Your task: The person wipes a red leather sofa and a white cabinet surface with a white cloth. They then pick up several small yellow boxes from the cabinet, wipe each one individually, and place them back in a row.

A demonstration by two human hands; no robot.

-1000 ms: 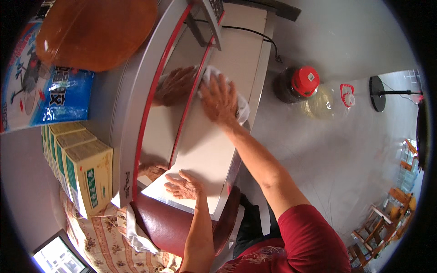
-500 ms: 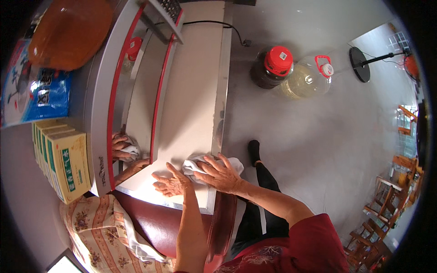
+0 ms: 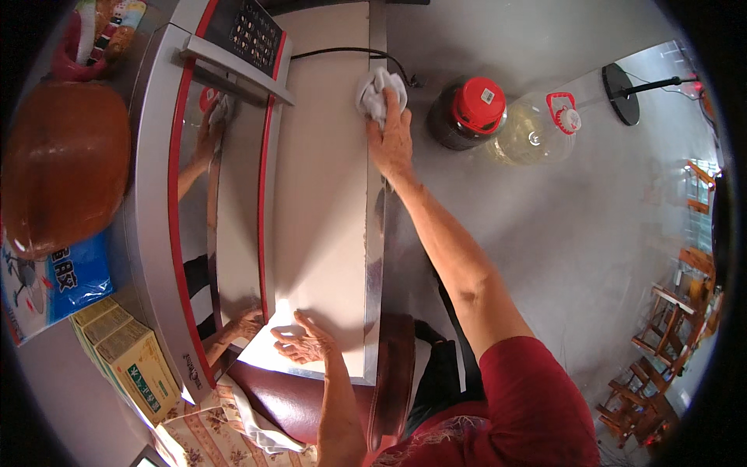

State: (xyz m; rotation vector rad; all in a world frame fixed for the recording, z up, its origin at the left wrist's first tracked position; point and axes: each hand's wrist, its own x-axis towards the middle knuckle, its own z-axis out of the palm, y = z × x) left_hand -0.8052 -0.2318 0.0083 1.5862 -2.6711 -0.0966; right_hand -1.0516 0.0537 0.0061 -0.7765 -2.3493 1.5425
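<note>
Clutching crumpled white cloth, my right hand could by overreaching snag thin black cable; left hand lies spread.

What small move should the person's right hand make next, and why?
Probably slide the crumpled white cloth along the shiny metal right edge strip of the cream rectangular tabletop, toward the near end: the bare right hand holds the cloth at the far part of that edge, the nearer stretch lies uncovered, and the bare left hand rests clear of it.
</note>
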